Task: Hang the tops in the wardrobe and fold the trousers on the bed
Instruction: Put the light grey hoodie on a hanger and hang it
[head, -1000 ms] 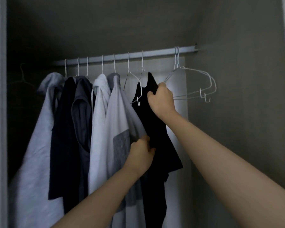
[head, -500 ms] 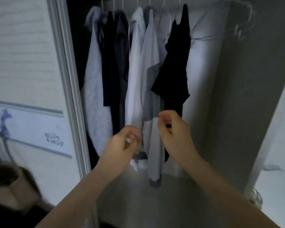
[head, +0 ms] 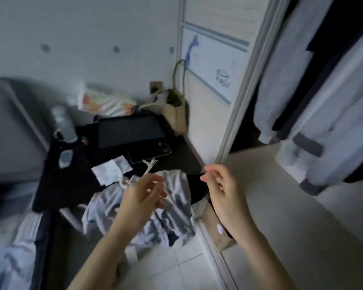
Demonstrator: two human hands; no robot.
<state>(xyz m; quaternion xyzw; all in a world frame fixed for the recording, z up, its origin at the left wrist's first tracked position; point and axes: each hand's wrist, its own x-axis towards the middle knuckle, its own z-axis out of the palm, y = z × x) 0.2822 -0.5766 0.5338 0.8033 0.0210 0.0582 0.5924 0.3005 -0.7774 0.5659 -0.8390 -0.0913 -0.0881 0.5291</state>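
Now both hands, left hand (head: 143,195) and right hand (head: 222,191), hover loosely curled and empty above crumpled grey trousers (head: 176,197).

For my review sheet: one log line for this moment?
left hand: empty, open | right hand: empty, open | grey garment: crumpled below

The whole view is blurred. The pale hanging tops (head: 298,59) in the wardrobe are cut off by the top and right edges. The left hand (head: 140,197) hides part of the crumpled light grey drawstring garment (head: 176,197). The grey bed (head: 6,130) is cut by the left edge.
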